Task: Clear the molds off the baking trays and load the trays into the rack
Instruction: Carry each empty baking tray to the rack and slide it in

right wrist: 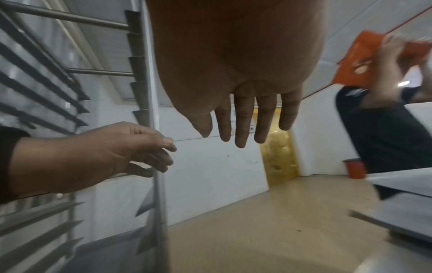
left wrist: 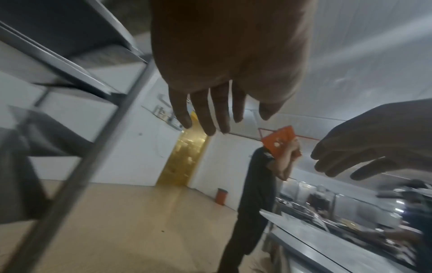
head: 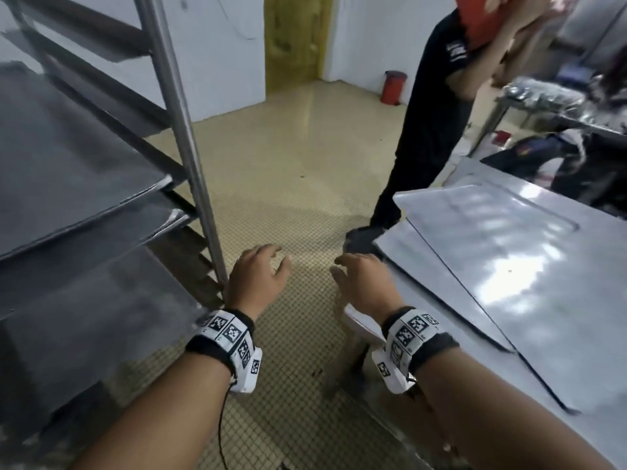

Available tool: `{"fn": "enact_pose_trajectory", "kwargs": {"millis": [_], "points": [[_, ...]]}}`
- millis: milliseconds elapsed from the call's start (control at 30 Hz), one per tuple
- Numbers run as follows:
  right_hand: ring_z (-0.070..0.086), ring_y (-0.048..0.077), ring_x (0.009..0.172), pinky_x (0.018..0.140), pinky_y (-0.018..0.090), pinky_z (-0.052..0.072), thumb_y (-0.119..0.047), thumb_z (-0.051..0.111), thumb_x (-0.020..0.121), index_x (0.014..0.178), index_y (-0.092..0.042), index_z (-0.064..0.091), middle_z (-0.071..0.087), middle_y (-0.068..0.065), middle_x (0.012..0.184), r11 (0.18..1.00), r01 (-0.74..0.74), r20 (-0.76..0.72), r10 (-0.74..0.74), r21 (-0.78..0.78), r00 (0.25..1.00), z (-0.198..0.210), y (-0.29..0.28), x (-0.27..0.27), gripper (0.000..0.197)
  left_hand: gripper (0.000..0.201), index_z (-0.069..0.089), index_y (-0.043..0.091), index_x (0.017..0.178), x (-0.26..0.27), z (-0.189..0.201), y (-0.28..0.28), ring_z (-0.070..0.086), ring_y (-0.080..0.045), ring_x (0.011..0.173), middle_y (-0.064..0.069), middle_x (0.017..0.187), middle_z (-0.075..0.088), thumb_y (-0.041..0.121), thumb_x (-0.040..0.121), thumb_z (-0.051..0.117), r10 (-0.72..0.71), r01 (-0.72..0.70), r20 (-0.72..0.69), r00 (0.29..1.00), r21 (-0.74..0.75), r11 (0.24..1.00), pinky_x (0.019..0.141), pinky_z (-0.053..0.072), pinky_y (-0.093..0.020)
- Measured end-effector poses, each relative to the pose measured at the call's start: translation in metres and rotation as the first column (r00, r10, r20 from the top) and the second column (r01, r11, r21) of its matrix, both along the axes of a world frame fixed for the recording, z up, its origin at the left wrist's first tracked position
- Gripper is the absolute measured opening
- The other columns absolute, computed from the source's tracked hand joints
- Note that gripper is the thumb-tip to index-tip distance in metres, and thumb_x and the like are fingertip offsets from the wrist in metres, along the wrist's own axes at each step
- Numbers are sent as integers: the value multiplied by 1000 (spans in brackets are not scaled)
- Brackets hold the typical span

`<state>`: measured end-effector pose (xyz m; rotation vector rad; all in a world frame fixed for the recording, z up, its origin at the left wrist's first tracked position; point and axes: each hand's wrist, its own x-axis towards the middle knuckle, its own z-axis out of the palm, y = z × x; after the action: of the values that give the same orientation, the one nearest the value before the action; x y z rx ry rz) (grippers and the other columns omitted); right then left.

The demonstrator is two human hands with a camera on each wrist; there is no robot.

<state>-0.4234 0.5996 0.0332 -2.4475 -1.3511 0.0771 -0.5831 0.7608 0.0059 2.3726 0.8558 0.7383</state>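
Note:
A steel rack [head: 183, 130] stands on my left with several dark baking trays [head: 68, 154] slid onto its runners. On the steel table [head: 424, 351] to my right lie two bare overlapping trays [head: 509, 266]. My left hand [head: 261, 276] hovers over the floor beside the rack's front post, fingers spread and holding nothing; the left wrist view shows those fingers [left wrist: 208, 118] straight. My right hand [head: 359, 283] hangs empty just left of the table's corner, its fingers [right wrist: 243, 127] straight in the right wrist view. No molds show on the trays.
Another person in black [head: 431, 123] stands beyond the table's far corner holding an orange-red flat object [head: 485, 18] up high. Beige floor [head: 288, 184] runs between rack and table. A red bin [head: 393, 87] sits by the far wall beside a yellow doorway [head: 295, 39].

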Motion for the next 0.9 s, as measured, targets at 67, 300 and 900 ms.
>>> {"fn": "enact_pose_trajectory", "kwargs": {"millis": [67,300,900], "points": [[64,25,99,76,36,50,-46,52,98,106,-25,71,73,-2,103,995,95,-3,-95,-6,996,-3,-38,25,30,47,69,13,117,36,-5,-26,66,-23,94,-2,102,72,50,94,52,-128,126,-50,991,-41,991,80,55,-37],[65,25,103,81,37,54,-46,53,96,111,-26,71,73,-1,107,909,411,-118,-417,-71,901,-33,-201,108,31,35,67,21,120,159,-35,-148,65,-17,91,5,97,67,43,93,65,-465,403,-216,858,-276,872,85,56,-35],[59,21,116,95,39,50,-52,62,81,111,-29,73,68,-6,116,733,655,-253,-679,-182,689,-127,-448,205,40,50,61,23,134,311,-107,-304,44,-27,134,-4,142,49,46,90,68,-566,478,-468,679,-304,824,114,35,-34]]}}
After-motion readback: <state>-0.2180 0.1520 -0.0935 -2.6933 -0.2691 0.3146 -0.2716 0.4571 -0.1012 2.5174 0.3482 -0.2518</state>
